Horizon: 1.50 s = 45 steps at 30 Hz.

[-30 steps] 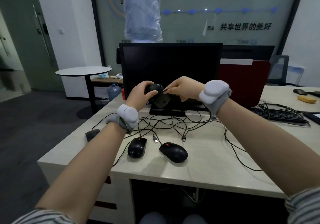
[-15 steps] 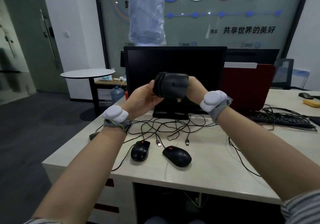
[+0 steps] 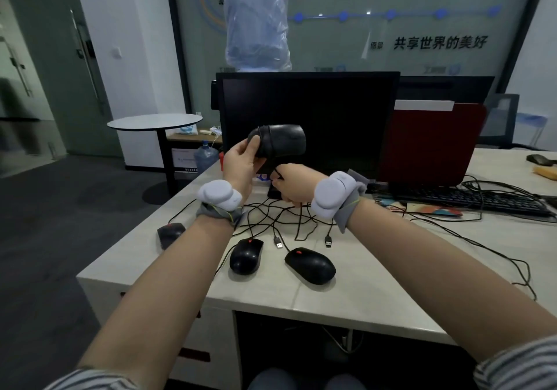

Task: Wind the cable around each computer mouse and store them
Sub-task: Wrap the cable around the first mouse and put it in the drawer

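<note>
My left hand [image 3: 241, 163] grips a black mouse [image 3: 280, 141] in the air in front of the monitor, with several turns of its cable wound round its left end. Just below it, my right hand [image 3: 294, 186] pinches the black cable that runs down from the mouse. On the desk [image 3: 376, 284] lie two more black mice with red wheels, one on the left [image 3: 245, 255] and one on the right [image 3: 310, 264]. A third mouse [image 3: 170, 233] sits by the desk's left edge. Their tangled cables [image 3: 286, 217] and two USB plugs [image 3: 278, 243] lie between my wrists.
A dark monitor [image 3: 331, 112] stands at the back of the desk, a red divider [image 3: 431, 142] to its right. A black keyboard [image 3: 470, 199] with more cables lies at the right. A round side table [image 3: 153, 122] stands beyond the desk's left edge.
My right hand has dropped from behind the mouse to below it, drawing the cable down. The mouse stays raised in my left hand.
</note>
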### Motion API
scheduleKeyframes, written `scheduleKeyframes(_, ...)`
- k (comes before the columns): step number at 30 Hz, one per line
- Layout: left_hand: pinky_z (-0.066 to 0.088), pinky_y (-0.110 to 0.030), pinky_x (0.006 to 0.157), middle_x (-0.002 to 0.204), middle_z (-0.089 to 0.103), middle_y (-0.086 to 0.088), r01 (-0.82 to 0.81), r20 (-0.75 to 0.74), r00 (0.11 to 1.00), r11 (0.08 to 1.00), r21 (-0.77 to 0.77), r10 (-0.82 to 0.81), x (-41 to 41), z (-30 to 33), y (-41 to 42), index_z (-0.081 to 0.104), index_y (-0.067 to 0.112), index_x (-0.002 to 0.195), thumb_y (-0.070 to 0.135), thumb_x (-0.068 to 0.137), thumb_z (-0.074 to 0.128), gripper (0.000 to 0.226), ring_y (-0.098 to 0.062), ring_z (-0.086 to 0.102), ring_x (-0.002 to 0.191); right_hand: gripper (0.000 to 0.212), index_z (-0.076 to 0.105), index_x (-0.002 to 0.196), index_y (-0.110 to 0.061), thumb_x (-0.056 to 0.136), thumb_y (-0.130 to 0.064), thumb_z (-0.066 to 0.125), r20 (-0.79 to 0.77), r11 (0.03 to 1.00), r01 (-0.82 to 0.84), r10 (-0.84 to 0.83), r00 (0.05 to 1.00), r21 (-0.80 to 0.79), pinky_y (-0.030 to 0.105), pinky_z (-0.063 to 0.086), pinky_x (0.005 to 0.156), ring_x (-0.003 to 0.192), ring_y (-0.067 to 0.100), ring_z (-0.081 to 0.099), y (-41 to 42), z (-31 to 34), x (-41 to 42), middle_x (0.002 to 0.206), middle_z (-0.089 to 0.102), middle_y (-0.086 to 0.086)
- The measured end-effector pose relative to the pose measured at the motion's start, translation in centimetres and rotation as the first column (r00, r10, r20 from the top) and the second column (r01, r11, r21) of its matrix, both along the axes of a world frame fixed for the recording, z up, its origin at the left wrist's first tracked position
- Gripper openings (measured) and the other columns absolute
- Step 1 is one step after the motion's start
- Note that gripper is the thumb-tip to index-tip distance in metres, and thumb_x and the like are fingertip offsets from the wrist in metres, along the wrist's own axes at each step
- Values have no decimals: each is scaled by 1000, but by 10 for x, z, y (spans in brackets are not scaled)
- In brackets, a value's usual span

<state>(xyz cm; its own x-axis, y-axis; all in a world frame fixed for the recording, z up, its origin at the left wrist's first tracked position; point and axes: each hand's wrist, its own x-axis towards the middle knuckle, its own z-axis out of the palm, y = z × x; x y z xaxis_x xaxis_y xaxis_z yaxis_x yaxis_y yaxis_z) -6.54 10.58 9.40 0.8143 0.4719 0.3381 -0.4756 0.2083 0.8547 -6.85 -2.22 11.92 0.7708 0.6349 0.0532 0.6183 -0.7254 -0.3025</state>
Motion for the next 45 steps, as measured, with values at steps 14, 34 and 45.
scheduleKeyframes(14, 52, -19, 80, 104, 62, 4, 15, -81, 996, 772, 636, 47, 3, -14, -4, 53, 22, 113, 26, 87, 61, 28, -12, 61, 102, 8, 58, 90, -26, 84, -22, 60, 216, 944, -61, -11, 976, 323, 31, 52, 69, 75, 9, 61, -53, 40, 20, 79, 70, -8)
scheduleKeyframes(34, 57, -22, 77, 93, 69, -8, 433, 122, 899, 895, -105, -421, -10, 23, -35, 59, 3, 102, 26, 100, 33, 35, -14, 67, 89, 19, 49, 113, -16, 99, -15, 36, -205, 900, -83, 186, 961, 428, 19, 45, 42, 36, 6, 54, -52, -5, 40, 63, 61, 5)
scheduleKeyframes(45, 53, -38, 91, 115, 61, -17, -142, -77, 984, 963, 231, 163, 15, 1, -9, 52, -3, 122, 20, 91, 57, 39, -27, 60, 107, 30, 56, 120, -24, 96, -24, 37, 536, 996, 34, 18, 844, -88, 33, 43, 71, 94, 26, 62, -32, 3, 9, 111, 65, 4)
